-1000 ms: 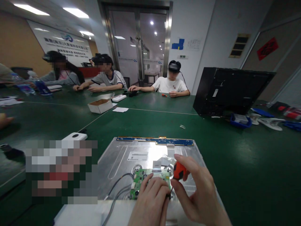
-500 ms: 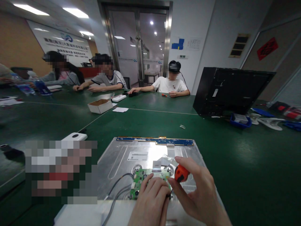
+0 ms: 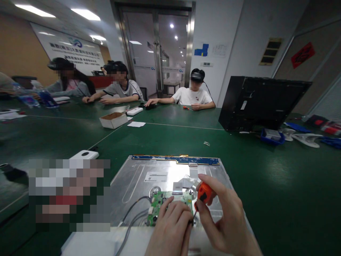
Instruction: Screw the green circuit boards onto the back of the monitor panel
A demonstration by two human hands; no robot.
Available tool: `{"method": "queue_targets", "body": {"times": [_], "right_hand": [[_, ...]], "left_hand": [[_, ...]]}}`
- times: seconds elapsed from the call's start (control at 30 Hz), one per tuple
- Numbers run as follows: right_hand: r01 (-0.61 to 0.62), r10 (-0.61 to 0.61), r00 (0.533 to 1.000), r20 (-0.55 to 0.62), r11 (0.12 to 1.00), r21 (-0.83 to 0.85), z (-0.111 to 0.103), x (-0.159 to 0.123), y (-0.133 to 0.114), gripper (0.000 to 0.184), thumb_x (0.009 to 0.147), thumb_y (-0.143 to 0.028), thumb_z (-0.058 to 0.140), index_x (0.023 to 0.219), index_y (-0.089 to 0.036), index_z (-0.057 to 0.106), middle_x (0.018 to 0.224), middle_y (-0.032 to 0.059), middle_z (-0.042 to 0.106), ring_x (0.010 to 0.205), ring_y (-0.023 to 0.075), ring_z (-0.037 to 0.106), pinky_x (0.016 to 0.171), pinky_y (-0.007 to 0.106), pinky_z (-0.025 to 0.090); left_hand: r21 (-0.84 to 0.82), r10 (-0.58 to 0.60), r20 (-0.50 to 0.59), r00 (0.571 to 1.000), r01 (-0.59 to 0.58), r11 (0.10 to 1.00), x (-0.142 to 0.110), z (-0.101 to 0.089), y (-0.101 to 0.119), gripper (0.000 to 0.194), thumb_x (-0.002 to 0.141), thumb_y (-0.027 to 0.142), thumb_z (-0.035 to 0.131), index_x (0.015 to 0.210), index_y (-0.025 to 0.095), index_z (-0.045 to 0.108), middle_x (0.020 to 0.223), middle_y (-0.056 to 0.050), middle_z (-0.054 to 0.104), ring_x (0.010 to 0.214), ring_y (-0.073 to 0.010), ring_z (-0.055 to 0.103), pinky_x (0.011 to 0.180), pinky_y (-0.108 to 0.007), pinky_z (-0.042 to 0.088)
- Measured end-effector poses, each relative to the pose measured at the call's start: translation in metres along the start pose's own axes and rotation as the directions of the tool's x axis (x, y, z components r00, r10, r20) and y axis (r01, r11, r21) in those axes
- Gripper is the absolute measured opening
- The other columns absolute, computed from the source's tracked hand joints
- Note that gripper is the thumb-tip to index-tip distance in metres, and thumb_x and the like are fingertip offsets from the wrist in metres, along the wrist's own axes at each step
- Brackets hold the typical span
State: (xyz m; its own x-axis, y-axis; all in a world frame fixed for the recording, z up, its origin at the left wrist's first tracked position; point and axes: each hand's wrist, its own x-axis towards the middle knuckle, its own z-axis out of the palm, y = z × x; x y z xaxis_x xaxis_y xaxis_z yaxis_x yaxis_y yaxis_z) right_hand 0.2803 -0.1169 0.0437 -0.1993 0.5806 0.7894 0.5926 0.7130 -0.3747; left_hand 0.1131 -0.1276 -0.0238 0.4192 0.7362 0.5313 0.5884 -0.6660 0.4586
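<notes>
My right hand (image 3: pixel 226 217) grips an orange and black screwdriver (image 3: pixel 204 193) between thumb and fingers. Its thin shaft slants down to the right edge of a green circuit board (image 3: pixel 157 202). My left hand (image 3: pixel 173 224) lies over that board, its fingers bent and close together. Their tips meet near the screwdriver's tip, and what they pinch there is hidden. Beneath the board is a silvery metal panel (image 3: pixel 128 199) lying flat, with a blue board strip (image 3: pixel 170 159) along its far edge. A flat ribbon cable (image 3: pixel 177 187) runs from the green board.
Dark cables (image 3: pixel 130 227) leave the green board's left side. A black monitor (image 3: pixel 261 103) stands at right, near a blue tray (image 3: pixel 272 137). An open box (image 3: pixel 113 120) and a white device (image 3: pixel 86 155) are on the left. Several people sit across the green table (image 3: pixel 170 137).
My right thumb and fingers have shifted on the screwdriver handle, which is turned and tilted differently. More of its shaft shows now. My left hand stays in place.
</notes>
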Motion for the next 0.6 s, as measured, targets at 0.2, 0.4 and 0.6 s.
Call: {"method": "queue_targets", "body": {"times": [0.2, 0.4, 0.6], "right_hand": [[0.046, -0.046, 0.999, -0.024, 0.999, 0.018, 0.0022, 0.0039, 0.0019, 0.039, 0.093, -0.016, 0.050, 0.131, -0.022, 0.045, 0.079, 0.0007, 0.068, 0.066, 0.0183, 0.067, 0.055, 0.029, 0.053], [0.049, -0.049, 0.999, -0.016, 0.998, 0.039, 0.0038, 0.0033, 0.0037, 0.037, 0.095, -0.020, 0.055, 0.130, -0.021, 0.046, 0.082, 0.0003, 0.068, 0.060, 0.0157, 0.063, 0.053, 0.028, 0.049], [0.011, -0.012, 1.000, 0.019, 0.999, 0.038, 0.0003, 0.0029, 0.0004, 0.042, 0.092, -0.020, 0.051, 0.134, -0.021, 0.045, 0.094, 0.0055, 0.072, 0.078, 0.0204, 0.070, 0.063, 0.031, 0.055]], "left_hand": [[0.016, 0.003, -0.001, 1.000, -0.003, 1.000, 0.0002, -0.0006, 0.0009, 0.021, 0.087, 0.008, 0.046, 0.095, 0.022, 0.060, 0.094, -0.004, 0.067, 0.097, -0.0224, 0.063, 0.109, -0.046, 0.041], [0.030, 0.043, 0.055, 0.998, -0.045, 0.999, -0.0004, -0.0045, -0.0049, 0.023, 0.088, 0.008, 0.048, 0.101, 0.023, 0.059, 0.098, -0.003, 0.068, 0.100, -0.0228, 0.064, 0.109, -0.047, 0.041], [0.054, 0.054, 0.036, 0.998, -0.056, 0.997, -0.0001, -0.0023, -0.0042, 0.024, 0.087, 0.009, 0.048, 0.102, 0.023, 0.060, 0.096, -0.004, 0.068, 0.097, -0.0232, 0.064, 0.107, -0.047, 0.043]]}}
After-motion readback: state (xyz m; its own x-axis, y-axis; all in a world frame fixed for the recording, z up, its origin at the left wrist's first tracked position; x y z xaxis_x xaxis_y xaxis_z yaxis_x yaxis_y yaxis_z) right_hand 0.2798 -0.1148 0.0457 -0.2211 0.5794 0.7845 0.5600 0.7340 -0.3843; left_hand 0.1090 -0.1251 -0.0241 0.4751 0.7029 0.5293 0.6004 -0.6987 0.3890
